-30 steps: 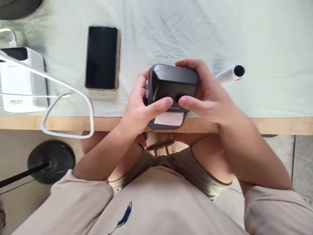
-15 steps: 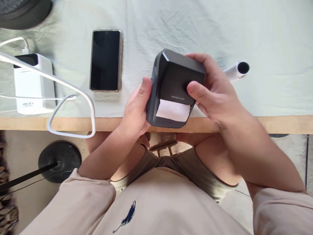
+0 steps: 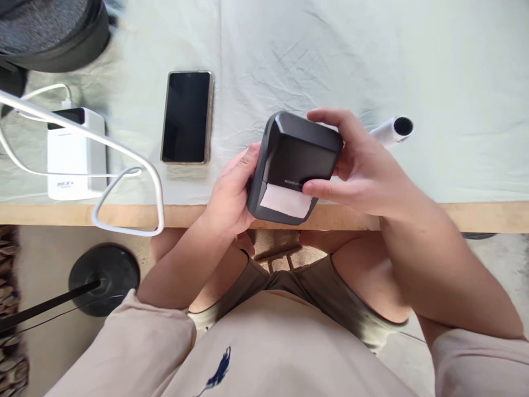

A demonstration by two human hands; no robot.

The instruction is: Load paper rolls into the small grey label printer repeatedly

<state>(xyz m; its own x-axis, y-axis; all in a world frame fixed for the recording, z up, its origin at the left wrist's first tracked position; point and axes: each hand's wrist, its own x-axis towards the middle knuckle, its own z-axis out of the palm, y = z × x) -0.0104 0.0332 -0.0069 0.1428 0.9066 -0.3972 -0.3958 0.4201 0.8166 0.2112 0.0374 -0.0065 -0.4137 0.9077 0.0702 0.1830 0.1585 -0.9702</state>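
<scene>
A black label printer (image 3: 303, 151) marked NIIMBOT is held up over the table's front edge, tilted a little. White paper (image 3: 285, 200) sticks out of the slot at its near end. My left hand (image 3: 233, 190) is closed round the printer's left side, thumb along the edge, the other fingers hidden beneath. On the right side, my right hand (image 3: 359, 162) grips it with the thumb by the paper slot and the index finger at the far right corner. Some right-hand fingers are hidden behind the printer.
A smartphone (image 3: 187, 117) lies face up left of the printer. Further left stands a white power bank (image 3: 76, 157) with a looped white cable (image 3: 159, 207) over the table edge (image 3: 475, 216). A white tube-shaped object (image 3: 384, 132) lies behind my right hand. A black round object (image 3: 58, 38) sits at the far left.
My right thumb has slid down the printer's front to the paper slot, and its index finger has lifted somewhat. My left hand keeps its hold. The whole view has shifted slightly.
</scene>
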